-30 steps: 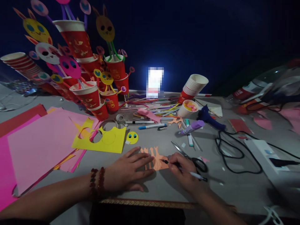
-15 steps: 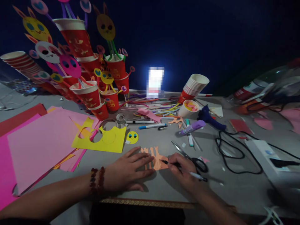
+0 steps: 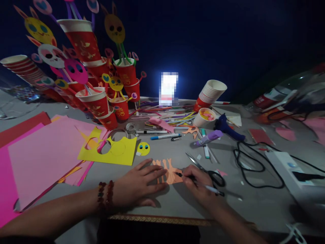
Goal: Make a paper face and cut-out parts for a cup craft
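Drawing looks partly done at lower centre of the head view: the left hand (image 3: 138, 184) lies flat, fingers spread, pinning one orange cutout (image 3: 172, 172), and the right hand (image 3: 198, 186) is closed around one pen (image 3: 213, 190), tip on the paper. The cutout's top edge is already cut into strips. One pair of scissors (image 3: 203, 168) lies just right.

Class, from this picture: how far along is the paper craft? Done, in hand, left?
Done: decorated red cups with paper faces stand at the back; a yellow face is cut out. In hand: the left hand pins an orange cutout while the right hand draws on it with a pen. Left, probably: the stacked cups look unused.
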Demonstrator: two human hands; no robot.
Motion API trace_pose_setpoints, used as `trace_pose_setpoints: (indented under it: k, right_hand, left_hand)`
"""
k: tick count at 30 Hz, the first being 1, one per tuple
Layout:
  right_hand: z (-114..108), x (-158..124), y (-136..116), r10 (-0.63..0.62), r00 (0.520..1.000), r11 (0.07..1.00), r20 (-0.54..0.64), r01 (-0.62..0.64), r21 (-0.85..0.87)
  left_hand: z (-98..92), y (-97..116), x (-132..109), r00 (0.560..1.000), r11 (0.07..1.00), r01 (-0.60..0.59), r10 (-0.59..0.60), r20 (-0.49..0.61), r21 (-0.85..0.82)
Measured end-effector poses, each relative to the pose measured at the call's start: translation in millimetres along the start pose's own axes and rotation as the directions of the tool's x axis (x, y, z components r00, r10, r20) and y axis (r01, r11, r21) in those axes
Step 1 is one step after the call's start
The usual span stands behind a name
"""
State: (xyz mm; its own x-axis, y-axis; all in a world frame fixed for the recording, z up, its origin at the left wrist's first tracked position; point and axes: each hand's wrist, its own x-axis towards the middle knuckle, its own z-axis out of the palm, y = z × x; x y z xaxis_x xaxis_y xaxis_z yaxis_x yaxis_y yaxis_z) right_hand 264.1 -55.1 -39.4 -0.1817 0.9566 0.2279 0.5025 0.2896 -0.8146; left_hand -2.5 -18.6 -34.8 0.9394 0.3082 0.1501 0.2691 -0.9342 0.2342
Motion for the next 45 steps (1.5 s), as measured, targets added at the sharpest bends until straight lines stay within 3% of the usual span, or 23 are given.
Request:
trace_pose_setpoints:
  k: [45]
  right_hand:
    - [-0.4,-0.5,-0.3,0.006,1.0,1.0,0.003,-0.006,0.002]
  left_hand:
    - [-1.0,0.1,0.1,1.0,1.0,-0.003,0.003,-0.006,-0.005]
